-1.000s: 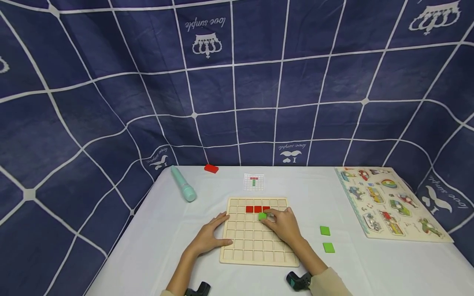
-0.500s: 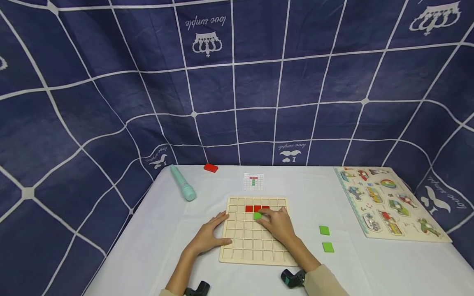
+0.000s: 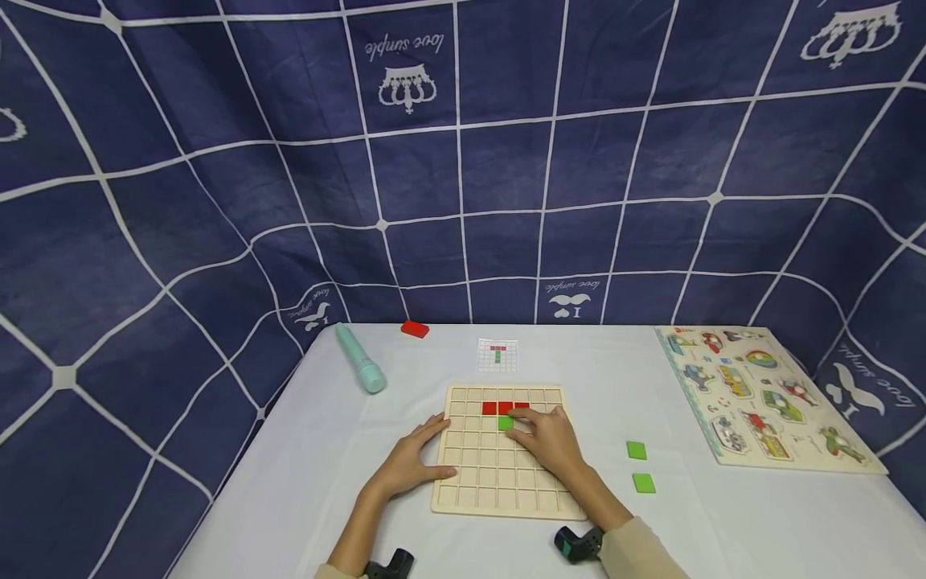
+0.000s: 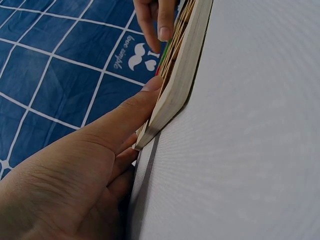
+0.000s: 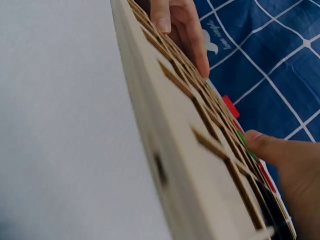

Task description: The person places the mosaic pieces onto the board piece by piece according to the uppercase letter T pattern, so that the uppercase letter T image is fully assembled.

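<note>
From the head camera I see my right hand (image 3: 547, 438) resting on the wooden grid board (image 3: 506, 498), its fingertips pressing a green square tile (image 3: 506, 422) into the cell directly beneath the middle of three red tiles (image 3: 506, 408) in the board's second row from the far edge. The tile lies just ahead and to the left of the right grip, at the tips of fingers that look extended rather than curled; the right wrist view shows a fingertip (image 5: 262, 145) on the green edge, so I judge that grip flat and pressing, not clamped. My left hand (image 3: 408, 465) lies at the board's left edge, fingers straight, the thumb along the board's rim (image 4: 172, 95) in the left wrist view, steadying it without closing round it. The right hand is plainly nearer the tile. Two more green tiles (image 3: 637, 450) wait on the bench to the right of the board, near its right edge and well apart from either hand. A small pattern card (image 3: 497, 355) showing a red-and-green T lies just beyond the board's far edge.
</note>
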`<state>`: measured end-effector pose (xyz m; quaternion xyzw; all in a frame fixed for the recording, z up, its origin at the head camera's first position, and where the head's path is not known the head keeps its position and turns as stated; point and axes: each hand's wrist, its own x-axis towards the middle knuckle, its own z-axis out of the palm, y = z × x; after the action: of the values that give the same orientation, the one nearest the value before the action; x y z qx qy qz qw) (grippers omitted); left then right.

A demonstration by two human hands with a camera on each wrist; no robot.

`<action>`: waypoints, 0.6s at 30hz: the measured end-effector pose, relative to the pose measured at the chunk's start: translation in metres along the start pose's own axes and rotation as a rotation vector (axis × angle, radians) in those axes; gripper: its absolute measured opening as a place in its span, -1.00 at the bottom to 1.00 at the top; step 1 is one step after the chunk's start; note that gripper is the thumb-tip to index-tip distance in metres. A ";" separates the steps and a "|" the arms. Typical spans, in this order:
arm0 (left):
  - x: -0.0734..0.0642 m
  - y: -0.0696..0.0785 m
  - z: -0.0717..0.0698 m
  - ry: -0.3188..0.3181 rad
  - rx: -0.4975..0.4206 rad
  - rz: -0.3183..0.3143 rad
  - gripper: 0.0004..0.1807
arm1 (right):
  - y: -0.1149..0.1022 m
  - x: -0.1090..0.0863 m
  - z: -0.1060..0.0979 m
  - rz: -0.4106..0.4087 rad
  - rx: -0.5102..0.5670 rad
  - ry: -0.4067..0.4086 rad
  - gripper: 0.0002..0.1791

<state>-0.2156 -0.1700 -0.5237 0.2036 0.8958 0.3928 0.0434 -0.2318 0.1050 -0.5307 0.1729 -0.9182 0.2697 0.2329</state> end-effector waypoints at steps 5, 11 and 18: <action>0.000 0.002 0.000 -0.002 -0.007 -0.009 -0.03 | 0.007 -0.007 -0.013 0.004 0.013 -0.014 -0.59; 0.001 0.003 0.001 -0.004 0.002 -0.018 -0.03 | 0.031 -0.025 -0.038 -0.029 0.001 0.009 -0.58; 0.001 0.003 -0.001 -0.011 0.005 -0.033 -0.02 | 0.070 -0.052 -0.077 -0.033 -0.057 0.037 -0.58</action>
<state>-0.2159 -0.1687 -0.5209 0.1908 0.8997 0.3888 0.0544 -0.1939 0.2149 -0.5293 0.1761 -0.9181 0.2427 0.2593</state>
